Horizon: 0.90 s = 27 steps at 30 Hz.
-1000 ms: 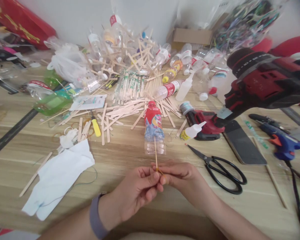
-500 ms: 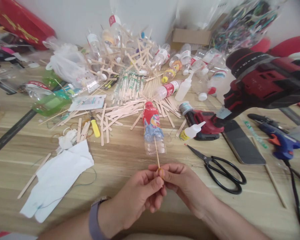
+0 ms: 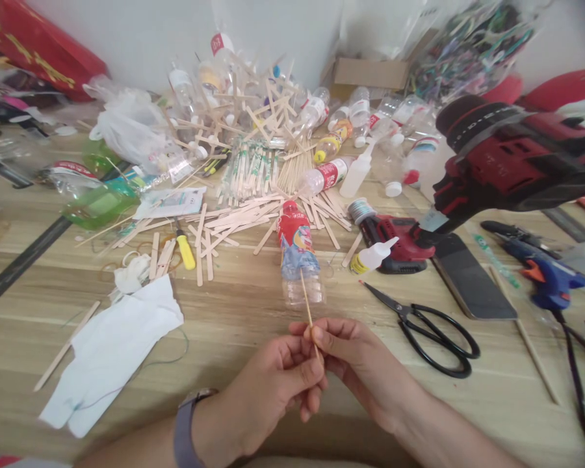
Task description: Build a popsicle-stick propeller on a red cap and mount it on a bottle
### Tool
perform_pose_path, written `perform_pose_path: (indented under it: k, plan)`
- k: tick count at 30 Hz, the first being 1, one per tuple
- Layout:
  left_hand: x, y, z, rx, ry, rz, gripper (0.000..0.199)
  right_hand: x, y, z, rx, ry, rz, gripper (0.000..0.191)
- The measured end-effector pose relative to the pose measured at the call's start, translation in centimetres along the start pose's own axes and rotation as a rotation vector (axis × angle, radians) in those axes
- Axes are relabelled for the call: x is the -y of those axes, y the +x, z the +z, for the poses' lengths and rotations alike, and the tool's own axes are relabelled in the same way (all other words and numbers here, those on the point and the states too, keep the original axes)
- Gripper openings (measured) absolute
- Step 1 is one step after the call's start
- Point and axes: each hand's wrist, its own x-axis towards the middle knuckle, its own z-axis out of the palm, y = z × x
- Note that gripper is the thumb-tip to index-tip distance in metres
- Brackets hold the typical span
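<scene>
A thin wooden stick [image 3: 305, 296] points away from me, pinched near its lower end between the fingers of both hands. My left hand [image 3: 277, 383] is closed round its bottom tip, and a watch strap circles that wrist. My right hand [image 3: 353, 354] pinches the stick a little higher up, thumb on top, where a small yellowish-brown band seems to show. Just beyond, a plastic bottle [image 3: 296, 237] with a red and blue label lies on the wooden table; the stick's upper end overlaps its clear base in view. Whether the two touch, I cannot tell.
Black scissors [image 3: 414, 325], a phone [image 3: 472, 276] and a red drill [image 3: 517, 156] are on the right, with a blue glue gun [image 3: 556, 283] farther over. White paper [image 3: 117, 351] and a yellow screwdriver [image 3: 185, 250] lie left. Flat wooden sticks [image 3: 238, 218] and several bottles crowd the back.
My left thumb has slid slightly down and right, and more of the stick's lower end shows between my fingers. Both hands still hold it.
</scene>
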Motion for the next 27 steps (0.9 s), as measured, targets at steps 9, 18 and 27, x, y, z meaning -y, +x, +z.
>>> perform_pose_path:
  k: [9,18,27]
  plan:
    - [0.6,-0.1,-0.2,0.097,0.076,-0.097,0.036,1.1,0.5,-0.3,-0.034,-0.018,-0.003,0.043]
    - [-1.3,0.8,-0.4,-0.08,-0.252,0.038,0.036,0.2,0.2,-0.2,0.072,0.01,0.053,0.036]
    - [-1.0,0.9,-0.6,-0.115,-0.451,0.044,0.023,-0.6,0.1,0.4,0.051,0.094,0.015,0.033]
